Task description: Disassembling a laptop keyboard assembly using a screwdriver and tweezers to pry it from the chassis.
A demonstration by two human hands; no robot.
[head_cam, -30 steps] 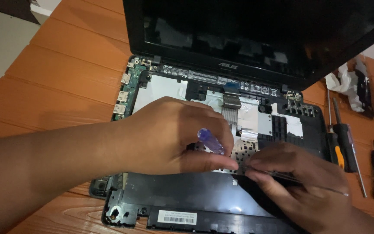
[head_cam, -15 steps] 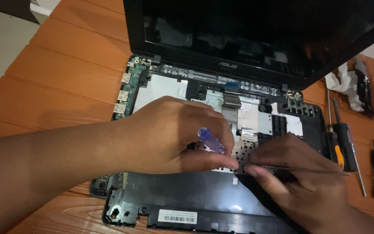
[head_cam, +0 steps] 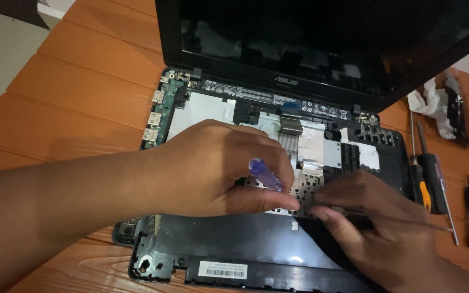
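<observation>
Your left hand (head_cam: pixel 213 171) is closed around a small screwdriver with a blue clear handle (head_cam: pixel 265 174), and its thumb presses down on the opened laptop (head_cam: pixel 321 146), just where the lifted black cover (head_cam: pixel 234 249) meets the bare inside. Your right hand (head_cam: pixel 375 228) is narrow, its fingertips pinching a thin metal tool (head_cam: pixel 408 220) that runs out to the right of that hand, and its tip meets the laptop right beside your left thumb. Both hands work very close here, so a slip of one tool can hit the other hand. Just beyond your left knuckles lies a flat grey ribbon cable (head_cam: pixel 291 138) on silver foil; if the cover lifts suddenly, I think the cable can tear or come out of its socket. The thin tool can also scratch the green circuit board (head_cam: pixel 161 116), which lies beyond your left wrist, if you push too strongly. To the right of your right hand some other screwdrivers (head_cam: pixel 427 179) lie loose on the wooden table (head_cam: pixel 71 108), near enough that your sleeve or wrist can roll them. I cannot tell what the tip of the blue tool touches, as your fingers hide it.
</observation>
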